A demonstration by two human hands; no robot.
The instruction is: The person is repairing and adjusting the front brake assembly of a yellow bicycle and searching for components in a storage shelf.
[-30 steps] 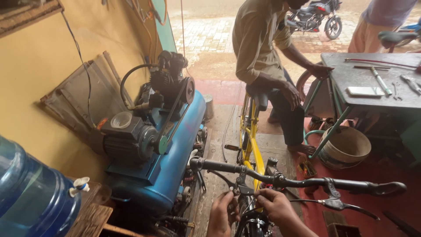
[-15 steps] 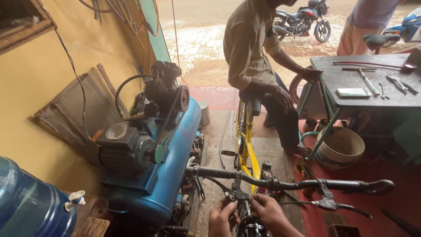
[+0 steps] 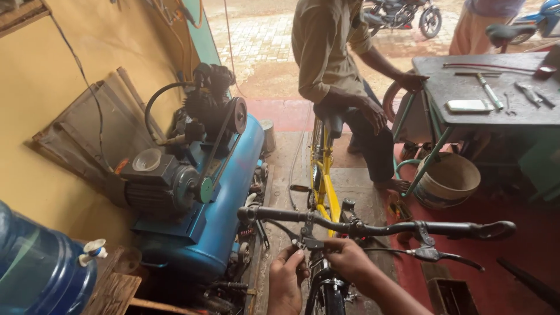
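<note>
Bicycle: a yellow-framed bicycle (image 3: 322,189) stands in the middle of the floor, front end toward the camera, rear end under a seated person.
Handlebar: a black handlebar (image 3: 373,226) runs straight across the lower middle of the view, with a dark grip at each end.
Brake levers: 1 lever (image 3: 309,241) hangs under the bar near its centre; another (image 3: 434,254) sits under the right half, with a thin cable trailing to the right.
Left hand: the left hand (image 3: 287,279) is low in the frame just below the bar, fingers curled and pressed against the central brake lever.
Right hand: the right hand (image 3: 347,259) is just beside it, fingers pinching the same lever from the right.
Front wheel: a black tyre (image 3: 326,294) shows between the 2 wrists at the bottom edge.
Other person: someone in an olive shirt (image 3: 326,46) sits on the saddle, 1 hand on the thigh, the other on a tyre beside the surface.
Surface: a dark metal surface (image 3: 466,87) at the right carries hand tools and 1 flat pale rectangular object (image 3: 468,105).
Compressor: a blue air compressor (image 3: 224,198) with a black motor stands to the left of the bicycle.
Water bottle: a large blue water bottle (image 3: 35,268) with a white tap fills the lower left corner.
Bucket: a round pale bucket (image 3: 446,181) stands under the surface.
</note>
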